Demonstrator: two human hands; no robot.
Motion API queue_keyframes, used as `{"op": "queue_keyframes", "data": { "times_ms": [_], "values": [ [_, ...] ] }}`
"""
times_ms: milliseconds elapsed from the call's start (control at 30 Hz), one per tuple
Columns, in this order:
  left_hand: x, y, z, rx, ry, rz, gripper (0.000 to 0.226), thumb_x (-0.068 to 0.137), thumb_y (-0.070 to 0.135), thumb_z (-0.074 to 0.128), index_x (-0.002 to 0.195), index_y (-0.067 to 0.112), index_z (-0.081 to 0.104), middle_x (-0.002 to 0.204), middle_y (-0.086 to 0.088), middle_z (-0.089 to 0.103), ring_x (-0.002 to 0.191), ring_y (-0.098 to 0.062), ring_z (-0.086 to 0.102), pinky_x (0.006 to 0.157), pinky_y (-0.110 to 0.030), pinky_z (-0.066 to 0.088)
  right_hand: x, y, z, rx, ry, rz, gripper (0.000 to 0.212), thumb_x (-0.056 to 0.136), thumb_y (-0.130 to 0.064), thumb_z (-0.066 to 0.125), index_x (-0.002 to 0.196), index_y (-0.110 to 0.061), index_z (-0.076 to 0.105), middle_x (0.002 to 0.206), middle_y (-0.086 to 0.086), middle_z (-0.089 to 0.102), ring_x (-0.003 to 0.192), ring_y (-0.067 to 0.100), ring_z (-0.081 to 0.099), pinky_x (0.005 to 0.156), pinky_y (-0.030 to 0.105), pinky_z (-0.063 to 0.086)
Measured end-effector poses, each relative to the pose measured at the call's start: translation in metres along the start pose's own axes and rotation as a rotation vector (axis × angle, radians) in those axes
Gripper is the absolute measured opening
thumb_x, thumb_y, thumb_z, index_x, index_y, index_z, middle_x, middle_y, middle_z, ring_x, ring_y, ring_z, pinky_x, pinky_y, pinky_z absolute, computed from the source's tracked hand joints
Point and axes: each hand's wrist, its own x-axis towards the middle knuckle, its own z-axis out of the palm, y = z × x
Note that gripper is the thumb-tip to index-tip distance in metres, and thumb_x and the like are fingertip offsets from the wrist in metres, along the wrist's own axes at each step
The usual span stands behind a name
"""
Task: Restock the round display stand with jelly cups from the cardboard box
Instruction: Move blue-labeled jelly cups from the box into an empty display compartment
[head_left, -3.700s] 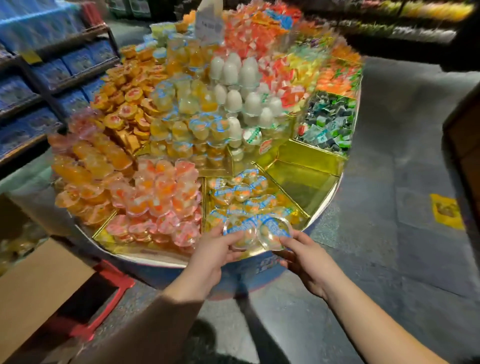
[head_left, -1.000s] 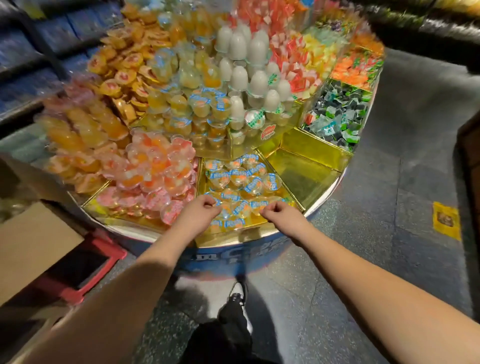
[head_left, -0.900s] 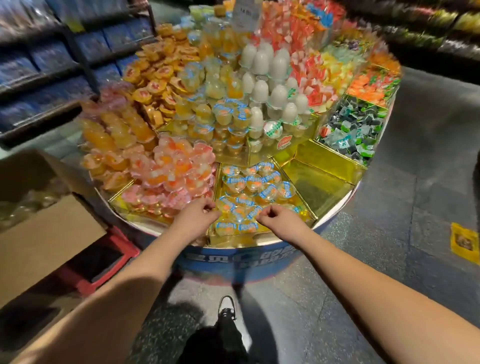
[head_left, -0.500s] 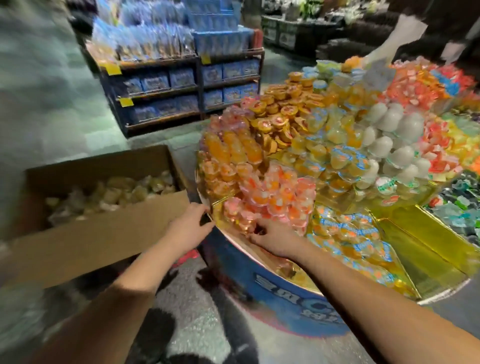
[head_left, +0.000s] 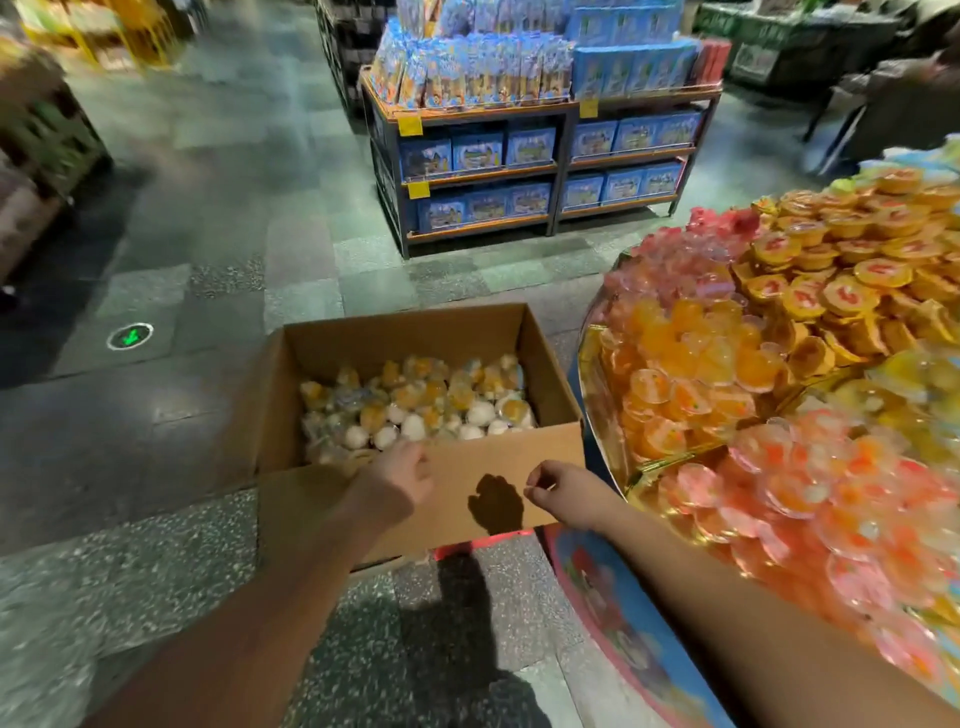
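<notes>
An open cardboard box (head_left: 332, 343) stands on the floor at centre, its bottom covered with several clear jelly cups (head_left: 421, 400) with yellow and white fillings. My left hand (head_left: 402, 475) hovers over the box's near flap, fingers loosely curled, holding nothing. My right hand (head_left: 563, 491) hangs just right of it, in front of the flap, fingers also loosely curled and empty. The round display stand (head_left: 618, 608) fills the right side, with gold trays heaped with orange jelly cups (head_left: 691, 374) and pink jelly cups (head_left: 810, 493).
A shelf unit (head_left: 535, 171) of blue boxed goods stands behind the box across a tiled aisle. A red stool or crate (head_left: 483, 543) shows under the box's front edge. A green floor marker (head_left: 130, 336) glows at left. Dark shelving lines the far left.
My view has swung left from the stand to the box. Both hands have left the stand's rim and trays and now hover over the box's near flap.
</notes>
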Motion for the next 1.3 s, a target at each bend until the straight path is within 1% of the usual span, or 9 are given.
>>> {"op": "queue_keyframes", "data": {
  "times_ms": [133,267,500,733,800,933,1100,1200,1300],
  "values": [
    [0.027,-0.022,-0.005,0.010,-0.081,-0.002,0.030,0.098,0.028,0.053,0.126,0.016,0.054,0.122,-0.002,0.051,0.101,-0.014,0.051,0.091,-0.027,0.045,0.033,-0.005,0.009,-0.041,-0.040,0.067,0.022,0.095,-0.030,0.059,0.110,-0.015,0.063,0.109,0.005,0.069,0.099,0.021,0.062,0.085,0.028,0.047],
    [0.053,-0.035,-0.004,-0.056,-0.101,-0.019,0.024,0.099,0.023,0.051,0.120,0.014,0.057,0.115,-0.001,0.052,0.095,-0.013,0.052,0.082,-0.025,0.045,0.067,-0.004,0.013,-0.090,-0.053,0.110,0.032,0.096,-0.034,0.057,0.120,-0.013,0.062,0.117,0.008,0.068,0.106,0.025,0.062,0.088,0.029,0.047],
    [0.123,-0.037,-0.003,-0.138,-0.108,-0.110,0.031,0.096,0.030,0.057,0.126,0.020,0.057,0.116,0.002,0.060,0.103,-0.014,0.058,0.091,-0.032,0.050,0.149,-0.001,0.012,-0.075,0.002,0.129,0.030,0.097,-0.030,0.055,0.120,-0.011,0.061,0.113,0.009,0.067,0.104,0.027,0.063,0.077,0.026,0.042],
    [0.225,-0.030,0.010,-0.439,-0.243,-0.322,0.019,0.096,0.033,0.054,0.110,0.023,0.062,0.105,-0.001,0.065,0.093,-0.018,0.063,0.080,-0.034,0.055,0.255,0.017,0.014,-0.048,-0.033,0.245,0.019,0.097,-0.036,0.052,0.096,-0.019,0.060,0.089,0.001,0.062,0.080,0.019,0.059,0.073,0.034,0.051],
    [0.262,-0.025,0.020,-0.526,-0.263,-0.400,0.016,0.096,0.029,0.055,0.107,0.020,0.065,0.106,-0.005,0.067,0.091,-0.016,0.063,0.072,-0.027,0.052,0.284,0.024,0.014,-0.037,-0.050,0.295,0.024,0.096,-0.035,0.051,0.110,-0.017,0.061,0.100,0.002,0.062,0.090,0.020,0.062,0.080,0.036,0.053],
    [0.329,-0.019,0.051,-0.549,-0.349,-0.501,0.033,0.099,0.028,0.052,0.121,0.006,0.061,0.117,-0.014,0.064,0.107,-0.030,0.062,0.083,-0.037,0.053,0.337,0.040,0.016,-0.058,-0.156,0.391,0.043,0.095,-0.024,0.043,0.137,-0.014,0.044,0.138,0.010,0.043,0.124,0.031,0.049,0.101,0.044,0.043],
    [0.388,-0.016,0.088,-0.657,-0.370,-0.643,0.044,0.098,0.031,0.050,0.127,-0.001,0.059,0.129,-0.021,0.060,0.118,-0.036,0.059,0.099,-0.043,0.051,0.385,0.059,0.016,-0.061,-0.184,0.415,0.054,0.091,-0.035,0.050,0.141,-0.020,0.038,0.140,0.010,0.035,0.128,0.036,0.041,0.103,0.048,0.040],
    [0.413,-0.014,0.107,-0.633,-0.362,-0.755,0.047,0.099,0.040,0.046,0.124,0.002,0.059,0.119,-0.017,0.063,0.106,-0.034,0.063,0.090,-0.038,0.054,0.414,0.074,0.028,-0.066,-0.236,0.432,0.064,0.092,-0.037,0.052,0.149,-0.021,0.028,0.153,0.011,0.023,0.137,0.038,0.029,0.110,0.050,0.034],
    [0.430,-0.009,0.121,-0.636,-0.345,-0.825,0.056,0.097,0.052,0.047,0.125,0.005,0.056,0.117,-0.014,0.061,0.101,-0.031,0.063,0.083,-0.036,0.055,0.431,0.085,0.040,0.009,-0.222,0.467,0.065,0.094,-0.045,0.048,0.150,-0.018,0.027,0.151,0.017,0.033,0.136,0.036,0.034,0.109,0.046,0.033]
  ]
}}
